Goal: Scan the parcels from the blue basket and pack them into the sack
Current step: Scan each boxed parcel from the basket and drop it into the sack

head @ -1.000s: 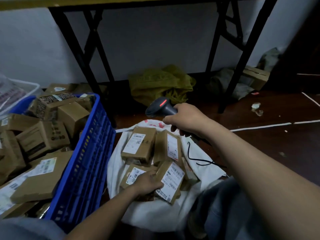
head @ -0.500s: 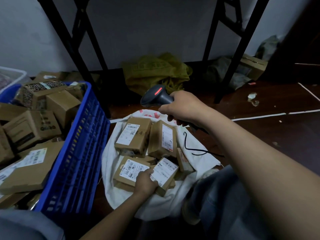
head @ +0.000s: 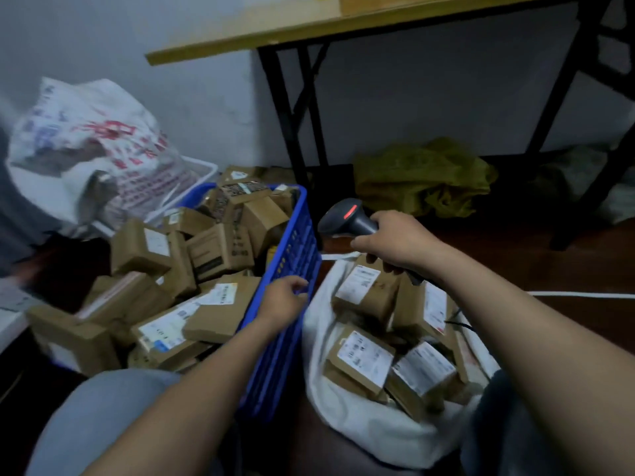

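Note:
A blue basket (head: 292, 255) on the left is heaped with several brown cardboard parcels (head: 220, 252). To its right lies an open white sack (head: 347, 417) holding several labelled parcels (head: 364, 359). My left hand (head: 285, 302) hovers over the basket's right rim, fingers loosely curled and holding nothing. My right hand (head: 395, 242) grips a dark handheld scanner (head: 347, 218) above the sack's far edge; a red light shows on the scanner's head, and its black cable trails down to the right.
A full white printed bag (head: 92, 146) sits in a white bin behind the basket. A folding table (head: 343, 22) with black legs stands ahead. A crumpled yellow-green bag (head: 422, 176) lies under it. My knees frame the bottom of the view.
My left hand has let go of the parcels in the sack and moved left to the basket's rim. The view has swung left. The scanner hand has kept its place.

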